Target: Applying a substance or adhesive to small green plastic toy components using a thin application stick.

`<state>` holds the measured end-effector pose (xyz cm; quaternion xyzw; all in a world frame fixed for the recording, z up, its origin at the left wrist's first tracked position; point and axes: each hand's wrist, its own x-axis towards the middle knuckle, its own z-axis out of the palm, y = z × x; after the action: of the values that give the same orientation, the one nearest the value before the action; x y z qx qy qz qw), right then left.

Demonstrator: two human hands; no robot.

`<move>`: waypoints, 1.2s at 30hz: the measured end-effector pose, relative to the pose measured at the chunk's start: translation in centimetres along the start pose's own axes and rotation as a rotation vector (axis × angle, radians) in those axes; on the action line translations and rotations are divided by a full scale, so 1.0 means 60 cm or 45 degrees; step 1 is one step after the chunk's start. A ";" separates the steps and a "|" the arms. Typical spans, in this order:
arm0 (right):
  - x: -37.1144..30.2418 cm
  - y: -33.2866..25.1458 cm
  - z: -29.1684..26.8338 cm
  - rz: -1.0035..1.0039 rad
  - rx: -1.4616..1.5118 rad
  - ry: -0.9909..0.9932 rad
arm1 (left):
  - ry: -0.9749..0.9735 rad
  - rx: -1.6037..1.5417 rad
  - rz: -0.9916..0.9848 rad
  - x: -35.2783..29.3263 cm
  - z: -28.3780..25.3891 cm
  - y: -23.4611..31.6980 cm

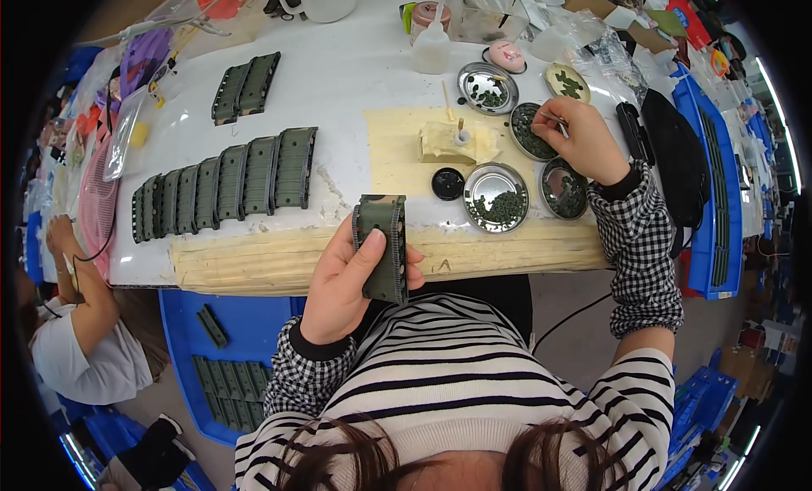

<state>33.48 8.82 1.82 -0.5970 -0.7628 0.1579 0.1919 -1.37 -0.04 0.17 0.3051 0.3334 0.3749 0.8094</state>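
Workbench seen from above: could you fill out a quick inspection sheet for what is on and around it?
Surface: white table, tape-covered front edge.
Job's things: left hand holds a green ridged panel; right hand picks with tweezers at a round tin of small dark parts.
Clutter: row of green panels, more tins, a white squeeze bottle, plastic bags.
Grippers: none, bare hands.
Cables: dark cord under the table.
Surroundings: blue bins, a seated co-worker.

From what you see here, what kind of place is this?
Probably a small-parts assembly workshop. A row of identical green track pieces lies on the white worktable, round metal dishes hold tiny green parts, and blue bins hold more pieces.
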 end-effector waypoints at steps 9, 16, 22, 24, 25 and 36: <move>-0.019 -0.026 -0.025 0.106 0.169 0.142 | -0.013 0.075 0.164 0.000 0.029 0.011; -0.082 -0.196 0.024 -0.005 0.760 0.222 | -0.145 0.184 0.156 0.018 0.042 -0.006; -0.092 -0.247 0.095 -0.084 1.118 0.322 | -0.119 -0.065 0.187 0.035 0.059 -0.022; -0.094 -0.243 0.113 -0.057 1.162 0.287 | -0.095 -0.044 0.279 0.036 0.056 -0.023; -0.096 -0.247 0.119 -0.049 1.178 0.296 | -0.075 -0.050 0.300 0.036 0.055 -0.025; -0.087 -0.246 0.077 -0.690 0.376 0.386 | -0.165 -0.108 0.195 0.026 0.045 -0.014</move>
<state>19.79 0.20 4.17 -0.3550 -0.8255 0.1193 0.4223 1.82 0.10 0.63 0.3188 0.2401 0.4289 0.8104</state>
